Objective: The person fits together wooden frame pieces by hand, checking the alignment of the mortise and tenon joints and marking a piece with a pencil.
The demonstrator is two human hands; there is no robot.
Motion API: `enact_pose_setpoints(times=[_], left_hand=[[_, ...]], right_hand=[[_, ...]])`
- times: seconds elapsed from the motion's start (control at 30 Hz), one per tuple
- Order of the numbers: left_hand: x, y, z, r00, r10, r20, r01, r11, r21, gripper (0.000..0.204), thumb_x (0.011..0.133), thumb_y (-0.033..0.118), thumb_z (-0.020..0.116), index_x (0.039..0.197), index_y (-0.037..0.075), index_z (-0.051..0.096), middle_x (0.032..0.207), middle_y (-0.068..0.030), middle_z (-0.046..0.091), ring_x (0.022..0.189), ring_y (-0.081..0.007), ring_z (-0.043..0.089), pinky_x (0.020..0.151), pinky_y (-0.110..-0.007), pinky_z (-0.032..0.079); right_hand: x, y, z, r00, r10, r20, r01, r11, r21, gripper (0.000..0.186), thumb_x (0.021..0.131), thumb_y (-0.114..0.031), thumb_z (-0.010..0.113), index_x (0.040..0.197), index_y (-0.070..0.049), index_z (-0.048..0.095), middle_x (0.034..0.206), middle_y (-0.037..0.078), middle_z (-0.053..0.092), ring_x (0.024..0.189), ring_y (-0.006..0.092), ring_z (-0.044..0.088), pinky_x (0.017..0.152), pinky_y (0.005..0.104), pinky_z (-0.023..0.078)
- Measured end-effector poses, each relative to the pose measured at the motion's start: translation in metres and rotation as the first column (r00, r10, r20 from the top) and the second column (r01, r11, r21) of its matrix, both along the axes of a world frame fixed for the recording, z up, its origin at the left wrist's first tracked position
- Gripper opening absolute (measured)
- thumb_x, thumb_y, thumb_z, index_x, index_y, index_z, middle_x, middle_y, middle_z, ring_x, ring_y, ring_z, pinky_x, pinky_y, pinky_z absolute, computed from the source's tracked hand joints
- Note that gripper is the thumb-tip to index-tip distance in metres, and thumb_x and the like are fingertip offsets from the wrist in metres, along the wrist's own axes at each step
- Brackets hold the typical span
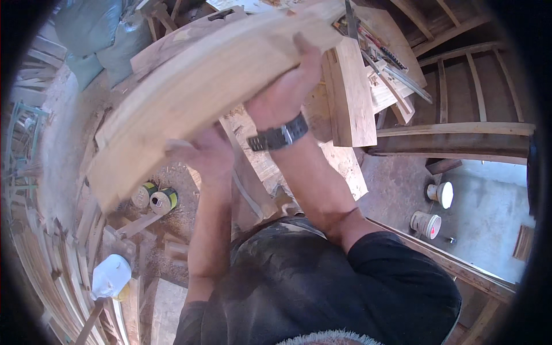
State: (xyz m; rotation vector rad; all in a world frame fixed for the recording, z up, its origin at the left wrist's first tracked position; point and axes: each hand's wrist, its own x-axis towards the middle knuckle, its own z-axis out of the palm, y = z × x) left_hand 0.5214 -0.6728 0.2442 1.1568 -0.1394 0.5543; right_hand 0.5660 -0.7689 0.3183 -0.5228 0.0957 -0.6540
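Note:
A long, pale wooden board (213,75) is held up in front of me, slanting from lower left to upper right. My right hand (284,89), with a dark watch on its wrist, grips the board's near edge. Its thumb lies over the face, and the other fingers are mostly hidden beneath. My left hand (210,152) supports the same edge further left, slightly blurred, its fingers partly hidden under the wood. Below the board, a thick wooden piece (351,95) stands beside my right hand.
Hand tools (391,57) and offcuts lie at the upper right. Two cans (164,201) stand on the shavings-strewn floor at left, with a white plastic jug (111,276) nearer. Stacked timber strips (52,264) line the left side. White buckets (425,224) are at right, below wooden framing (454,129).

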Motion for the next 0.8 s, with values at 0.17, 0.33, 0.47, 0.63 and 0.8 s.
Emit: enact_pose_setpoints(times=[0.17,0.33,0.47,0.63,0.8], left_hand=[[0.019,-0.024,0.036,0.996,-0.086,0.006,0.078,0.862,-0.5,0.082,0.096,0.065,0.053,0.147,0.001,0.045,0.148,-0.0189,0.051,0.134,-0.0343,0.052,0.117,-0.049,0.036],[0.044,0.017,0.04,0.999,-0.004,-0.053,-0.027,0.825,-0.564,0.084,0.091,0.067,0.054,0.143,0.001,0.049,0.138,-0.0167,0.057,0.129,-0.0319,0.056,0.112,-0.047,0.041],[0.041,0.045,0.035,0.994,0.105,-0.034,-0.109,0.887,-0.449,0.083,0.086,0.065,0.06,0.142,0.005,0.051,0.133,-0.0179,0.061,0.126,-0.0344,0.059,0.111,-0.051,0.043],[0.022,0.057,0.026,0.967,0.188,-0.17,-0.242,0.883,-0.401,0.086,0.084,0.066,0.062,0.144,0.005,0.05,0.137,-0.0184,0.058,0.129,-0.0359,0.056,0.113,-0.051,0.041],[0.008,0.068,0.026,0.963,0.206,-0.175,-0.261,0.873,-0.413,0.086,0.085,0.066,0.062,0.144,0.004,0.049,0.139,-0.0178,0.057,0.13,-0.0343,0.056,0.112,-0.05,0.042]], right_hand=[[-0.028,-0.039,-0.033,0.919,0.386,-0.077,-0.373,0.918,0.137,0.058,0.099,-0.042,0.05,0.145,-0.005,0.047,0.141,0.017,0.056,0.129,0.0325,0.055,0.109,0.0469,0.044],[-0.074,-0.166,-0.057,0.84,-0.229,-0.491,-0.435,0.255,-0.864,0.076,0.089,-0.049,0.076,0.146,-0.006,0.05,0.139,0.013,0.059,0.124,0.0289,0.06,0.106,0.0514,0.046],[-0.088,-0.258,-0.109,0.489,-0.861,-0.139,-0.658,-0.26,-0.707,0.119,0.069,-0.064,0.084,0.16,-0.01,0.03,0.158,0.027,0.033,0.144,0.0454,0.036,0.11,0.0583,0.04],[-0.08,-0.267,-0.124,0.343,-0.868,-0.358,-0.797,-0.068,-0.6,0.121,0.065,-0.057,0.085,0.162,-0.015,0.026,0.159,0.029,0.029,0.143,0.0489,0.035,0.111,0.0592,0.039],[-0.087,-0.291,-0.131,0.401,-0.877,-0.265,-0.715,-0.119,-0.689,0.115,0.067,-0.051,0.084,0.159,-0.007,0.032,0.14,0.026,0.054,0.13,0.0397,0.054,0.107,0.0511,0.045]])
